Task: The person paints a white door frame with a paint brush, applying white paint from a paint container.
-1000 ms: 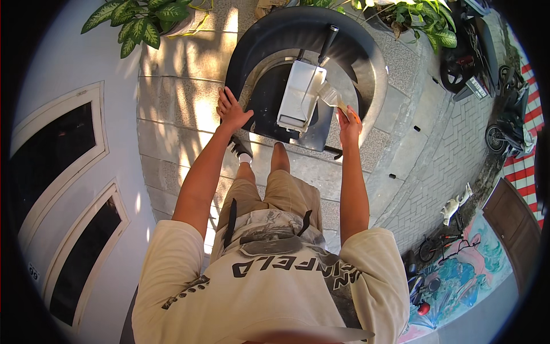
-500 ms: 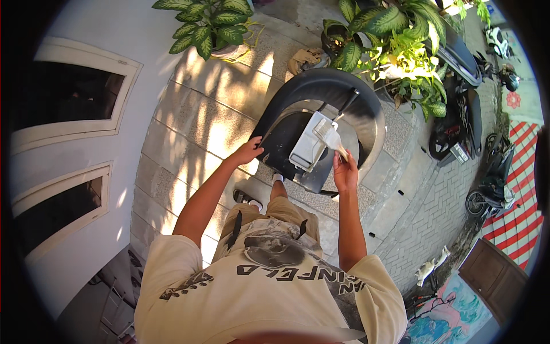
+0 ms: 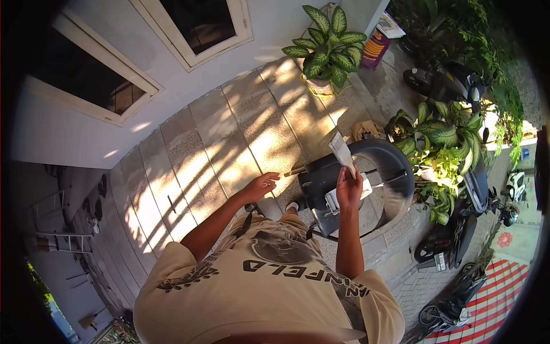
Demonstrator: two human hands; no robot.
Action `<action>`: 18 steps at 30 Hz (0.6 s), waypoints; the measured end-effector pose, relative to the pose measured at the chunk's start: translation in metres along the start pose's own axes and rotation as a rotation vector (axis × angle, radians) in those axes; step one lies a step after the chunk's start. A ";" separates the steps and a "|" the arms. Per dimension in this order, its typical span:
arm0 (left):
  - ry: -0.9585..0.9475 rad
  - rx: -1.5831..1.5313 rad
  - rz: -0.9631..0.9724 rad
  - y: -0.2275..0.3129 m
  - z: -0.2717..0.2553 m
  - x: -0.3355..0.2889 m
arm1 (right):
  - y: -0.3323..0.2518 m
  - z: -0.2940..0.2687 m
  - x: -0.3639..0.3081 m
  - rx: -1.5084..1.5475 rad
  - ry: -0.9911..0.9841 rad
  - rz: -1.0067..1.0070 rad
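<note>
My right hand (image 3: 349,190) grips a wide flat paintbrush (image 3: 341,150), its pale bristles pointing up and away. Under that hand, a white tray (image 3: 332,202) rests on the seat of a black curved-back armchair (image 3: 396,166); hand and forearm hide part of the tray. A thin metal rod (image 3: 378,182) reaches from the tray toward the chair back. My left hand (image 3: 261,187) is off the chair, just left of the armrest's front end, fingers apart and holding nothing.
Sunlit paving (image 3: 240,132) runs beside a white wall with framed windows (image 3: 197,26). A leafy potted plant (image 3: 326,51) stands near the wall. More plants (image 3: 444,137) and parked motorcycles (image 3: 447,243) lie beyond the chair. A folding ladder (image 3: 66,238) is at far left.
My view has swung left. My left hand has come off the chair's armrest. My right hand has lifted the paintbrush from over the tray, its bristles now turned away from me.
</note>
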State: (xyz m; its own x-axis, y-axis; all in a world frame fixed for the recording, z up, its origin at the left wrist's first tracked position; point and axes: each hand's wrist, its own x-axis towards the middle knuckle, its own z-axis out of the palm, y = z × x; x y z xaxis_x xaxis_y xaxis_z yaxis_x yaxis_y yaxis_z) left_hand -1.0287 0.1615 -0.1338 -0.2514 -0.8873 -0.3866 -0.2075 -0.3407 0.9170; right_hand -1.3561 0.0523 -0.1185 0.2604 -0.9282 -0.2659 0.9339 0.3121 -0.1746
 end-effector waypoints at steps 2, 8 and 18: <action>0.069 -0.047 0.040 0.005 -0.014 -0.024 | 0.028 0.017 0.008 -0.004 -0.061 0.071; 0.318 -0.033 0.232 0.040 -0.047 -0.099 | 0.118 0.070 0.015 -0.020 -0.120 0.184; 0.647 -0.069 0.421 0.064 -0.077 -0.184 | 0.220 0.129 0.031 -0.046 -0.214 0.493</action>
State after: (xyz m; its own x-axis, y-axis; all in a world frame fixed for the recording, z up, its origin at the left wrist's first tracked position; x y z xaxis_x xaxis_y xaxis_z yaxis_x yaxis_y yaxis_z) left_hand -0.9231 0.2789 0.0037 0.3110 -0.9439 0.1106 -0.1519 0.0655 0.9862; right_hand -1.1107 0.0664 -0.0431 0.7138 -0.6884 -0.1284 0.6778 0.7253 -0.1208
